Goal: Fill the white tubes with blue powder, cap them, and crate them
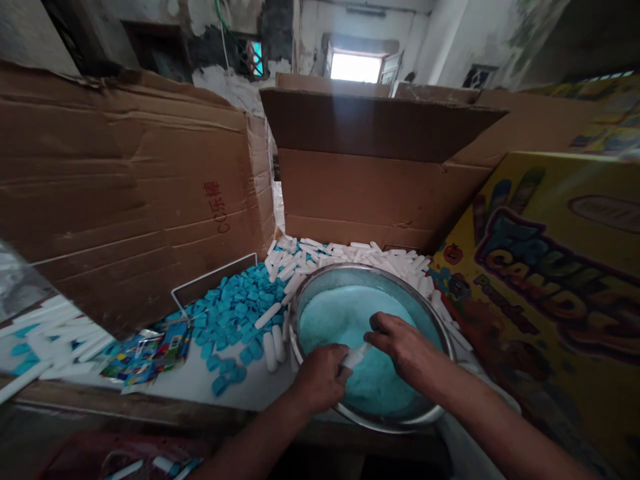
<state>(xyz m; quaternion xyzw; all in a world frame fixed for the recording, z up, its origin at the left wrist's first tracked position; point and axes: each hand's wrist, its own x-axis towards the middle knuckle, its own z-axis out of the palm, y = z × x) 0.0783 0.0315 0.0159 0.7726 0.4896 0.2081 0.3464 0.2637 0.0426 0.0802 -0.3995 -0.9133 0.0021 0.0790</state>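
A metal bowl (pixel 435 323) filled with light blue powder (pixel 340 320) sits on the work surface in front of me. Both hands are over the powder. My left hand (pixel 320 377) is closed around a small white tube (pixel 356 356). My right hand (pixel 397 343) pinches the other end of the same tube with its fingers curled. A heap of white tubes (pixel 350 257) lies behind the bowl, and a pile of blue caps (pixel 233 310) lies to its left.
Open cardboard boxes (pixel 125 193) wall in the left and back. A yellow "Fruit Candy" carton (pixel 555 280) stands at the right. Colourful sachets (pixel 145 353) and more white tubes (pixel 55 333) lie at the left on the white surface.
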